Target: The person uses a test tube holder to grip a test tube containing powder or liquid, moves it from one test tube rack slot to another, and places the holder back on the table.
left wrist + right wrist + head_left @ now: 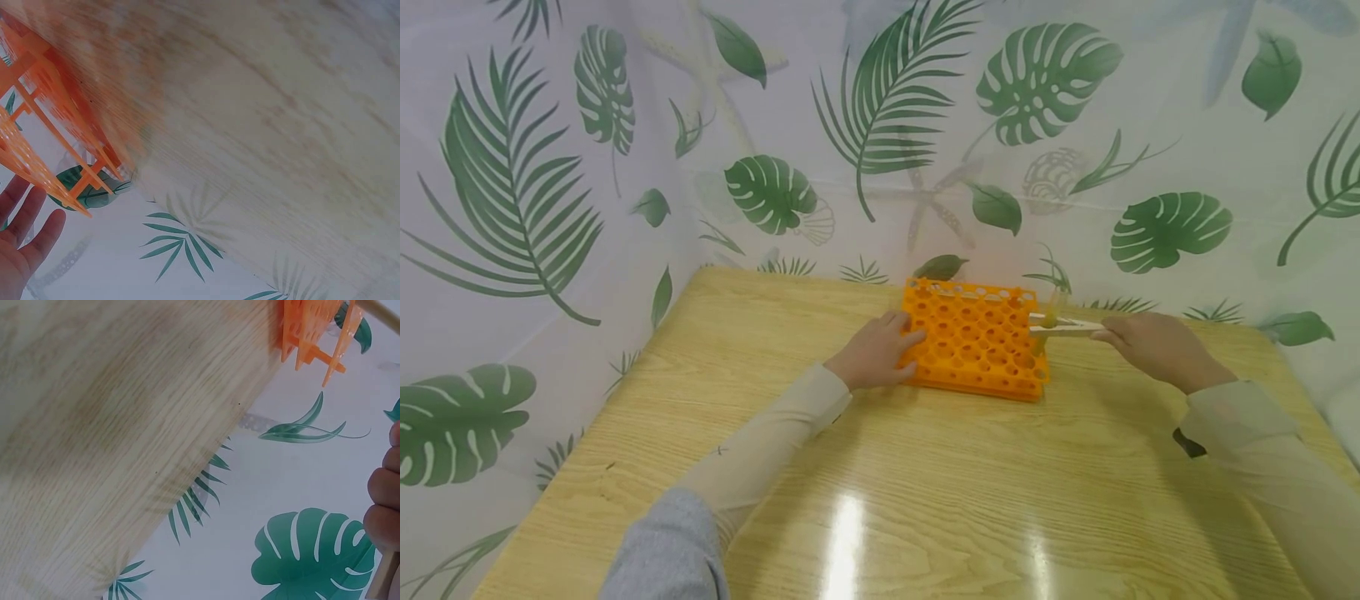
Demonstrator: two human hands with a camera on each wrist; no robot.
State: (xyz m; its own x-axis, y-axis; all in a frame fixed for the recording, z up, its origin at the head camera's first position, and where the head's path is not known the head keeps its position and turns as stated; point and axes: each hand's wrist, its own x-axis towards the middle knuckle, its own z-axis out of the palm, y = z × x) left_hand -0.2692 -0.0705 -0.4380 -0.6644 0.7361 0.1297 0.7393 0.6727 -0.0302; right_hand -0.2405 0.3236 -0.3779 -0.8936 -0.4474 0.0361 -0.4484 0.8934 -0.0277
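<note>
An orange test tube rack (973, 333), full of round holes, stands on the table. At its left end my left hand (880, 350) touches the side with fingers spread; in the left wrist view, the fingers (37, 215) lie fairly straight along the rack's edge (75, 200). My right hand (1161, 346) grips a wooden test tube holder (1078, 327) by its end. The holder reaches left to a clear test tube (1054, 312) with something yellowish in it, upright at the rack's right end. In the right wrist view, the curled fingers (382, 500) wrap the wooden handle (381, 578).
The wood-grain table (865, 467) meets a leaf-printed cloth backdrop (925, 183) just behind the rack. The same cloth hangs along the left side. Light glares off the table's front part.
</note>
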